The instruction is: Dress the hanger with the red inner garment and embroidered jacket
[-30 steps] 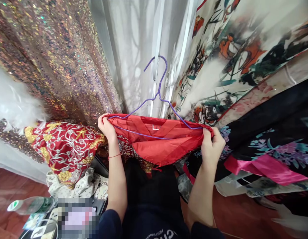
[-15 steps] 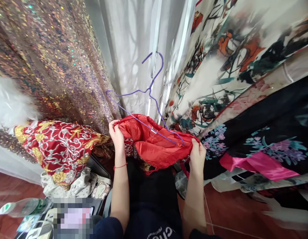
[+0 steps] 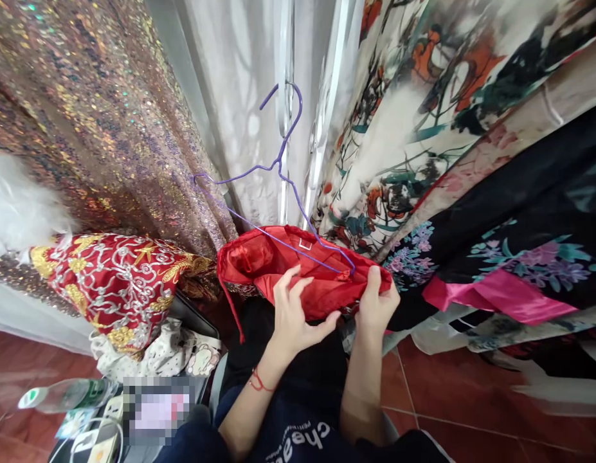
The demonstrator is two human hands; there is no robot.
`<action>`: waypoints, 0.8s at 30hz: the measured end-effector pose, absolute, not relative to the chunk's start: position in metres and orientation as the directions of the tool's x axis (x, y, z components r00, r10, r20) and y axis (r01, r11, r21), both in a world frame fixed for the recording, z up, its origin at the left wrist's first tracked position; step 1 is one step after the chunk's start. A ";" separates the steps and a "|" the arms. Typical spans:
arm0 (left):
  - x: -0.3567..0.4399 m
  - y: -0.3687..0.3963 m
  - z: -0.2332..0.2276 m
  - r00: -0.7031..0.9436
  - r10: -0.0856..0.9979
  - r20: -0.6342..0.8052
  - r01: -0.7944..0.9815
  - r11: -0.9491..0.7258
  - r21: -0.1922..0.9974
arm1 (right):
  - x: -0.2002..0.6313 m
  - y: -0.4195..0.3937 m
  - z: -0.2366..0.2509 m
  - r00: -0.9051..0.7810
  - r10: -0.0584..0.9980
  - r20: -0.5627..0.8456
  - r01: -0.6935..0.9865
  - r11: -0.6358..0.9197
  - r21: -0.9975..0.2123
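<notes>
A red garment with a shiny lining is spread at its opening in front of my lap. My right hand grips its right edge, thumb on top. Over the near side of the opening is my left hand, its fingers apart and holding nothing. A purple wire hanger leans up from the garment; its right corner meets a loop inside the opening. The hanger's left corner is free of the cloth, and its hook points upward. From the garment's left end dangles a red cord.
Left stand a sequinned cloth and a red embroidered garment. A plastic bottle lies below them beside a power strip. Floral garments hang on the right, with a pink ribbon. Pale curtains are ahead.
My left hand has let go of the garment's left edge and moved right, over the opening, with its fingers spread. My right hand still holds the right edge.
</notes>
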State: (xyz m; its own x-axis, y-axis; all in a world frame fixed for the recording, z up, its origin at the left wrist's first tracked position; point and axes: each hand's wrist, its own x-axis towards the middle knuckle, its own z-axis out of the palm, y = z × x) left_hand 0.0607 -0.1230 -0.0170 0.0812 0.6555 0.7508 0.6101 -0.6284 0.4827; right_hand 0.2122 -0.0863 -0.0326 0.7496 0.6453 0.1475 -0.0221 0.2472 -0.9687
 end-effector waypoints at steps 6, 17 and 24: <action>0.080 -0.121 -0.050 0.189 0.803 0.566 0.708 -0.510 0.488 | 0.208 -0.102 -0.025 0.608 0.764 0.219 0.093 0.205 -0.974; 0.047 -0.108 -0.049 0.504 0.774 0.383 0.621 -0.633 0.462 | 0.219 -0.113 -0.026 0.398 0.889 0.227 0.082 0.212 -0.974; 0.043 -0.114 -0.045 0.423 0.810 0.406 0.576 -0.586 0.570 | 0.229 -0.109 -0.042 0.203 0.963 0.175 0.121 0.153 -0.981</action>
State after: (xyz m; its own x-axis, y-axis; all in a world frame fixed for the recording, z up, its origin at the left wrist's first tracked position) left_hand 0.0434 -0.1140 -0.0446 0.4229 0.8101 0.4060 0.5760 -0.5862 0.5697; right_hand 0.2287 -0.1088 -0.0422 0.2033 0.9634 0.1749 0.1207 0.1526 -0.9809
